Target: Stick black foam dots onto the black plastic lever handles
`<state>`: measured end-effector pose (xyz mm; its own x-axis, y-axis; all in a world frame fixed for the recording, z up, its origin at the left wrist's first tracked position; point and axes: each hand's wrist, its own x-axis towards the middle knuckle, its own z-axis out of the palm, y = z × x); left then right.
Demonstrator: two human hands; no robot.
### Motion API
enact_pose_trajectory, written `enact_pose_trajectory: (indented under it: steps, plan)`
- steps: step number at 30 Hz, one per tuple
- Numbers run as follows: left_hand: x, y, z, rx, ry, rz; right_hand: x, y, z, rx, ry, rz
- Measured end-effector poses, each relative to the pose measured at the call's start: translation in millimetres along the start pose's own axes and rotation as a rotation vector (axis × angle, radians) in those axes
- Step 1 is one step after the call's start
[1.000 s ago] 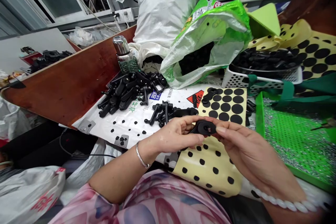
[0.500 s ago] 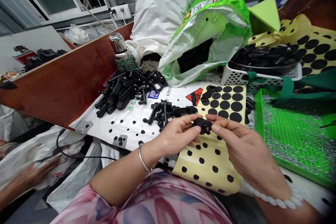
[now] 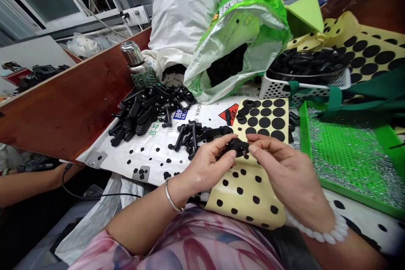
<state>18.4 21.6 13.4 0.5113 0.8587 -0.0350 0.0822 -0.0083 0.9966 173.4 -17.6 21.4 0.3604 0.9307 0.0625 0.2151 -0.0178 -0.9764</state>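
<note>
My left hand (image 3: 210, 162) grips a black plastic part (image 3: 238, 147) between thumb and fingers. Against the right end of that part, my right hand (image 3: 281, 168) has its thumb and forefinger pinched together; whatever lies between those tips is too small to make out. Under both hands is a yellow backing sheet (image 3: 243, 194) with black round stickers. Another black plastic arm (image 3: 245, 109) lies on the upper part of the sheet. Left of my hands, several black plastic arms (image 3: 193, 135) lie loose, with a larger pile (image 3: 142, 109) behind them.
At right stands a green tray (image 3: 303, 143) of tiny silver metal pieces. Behind it is a white basket (image 3: 278, 88) with black parts. A green plastic bag (image 3: 202, 63) lies open at the back, beside a steel flask (image 3: 139, 65). A co-worker's arm (image 3: 38, 185) reaches in at left.
The view has swung slightly right. Both my hands stay at the black plastic part. At left, the co-worker's arm has moved up, and the white bag under that hand is gone from there.
</note>
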Motion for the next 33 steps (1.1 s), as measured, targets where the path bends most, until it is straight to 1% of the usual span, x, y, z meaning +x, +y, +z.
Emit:
enact_pose_trajectory:
  steps: [3, 5, 12, 16, 18, 22, 24, 26, 29, 31, 33]
  plan:
    - [-1, -4, -1.2, 0.108, 0.025, 0.066, -1, -2, -1, -0.017, 0.013, -0.021]
    - [-2, -6, -1.5, 0.133, 0.032, 0.079, 0, -3, -1, -0.03, 0.019, -0.031]
    - [-3, -3, -1.0, 0.128, 0.018, 0.035, 4, -2, 1, -0.052, 0.005, 0.009]
    - [-3, -1, -2.5, 0.133, 0.016, 0.03, 3, -1, 2, -0.08, -0.004, 0.003]
    - [-3, -1, -2.6, 0.124, 0.019, 0.037, 2, -1, 4, -0.112, 0.01, -0.043]
    - [-1, -3, -2.4, 0.077, 0.061, 0.046, 3, 1, 6, -0.28, 0.079, -0.224]
    - [0, -2, -3.6, 0.012, 0.086, 0.041, 8, 1, 5, -0.31, 0.102, -0.236]
    - [1, 1, -5.6, -0.092, 0.087, 0.005, 15, 1, 2, -0.179, 0.023, -0.152]
    - [2, 8, -8.4, -0.273, 0.031, -0.09, 23, -2, -3, 0.124, -0.191, -0.008]
    - [4, 12, -8.6, -0.345, 0.007, -0.13, 25, -5, -2, 0.212, -0.239, 0.007]
    - [5, 13, -7.3, -0.368, 0.022, -0.138, 23, -9, 1, 0.2, -0.241, -0.018]
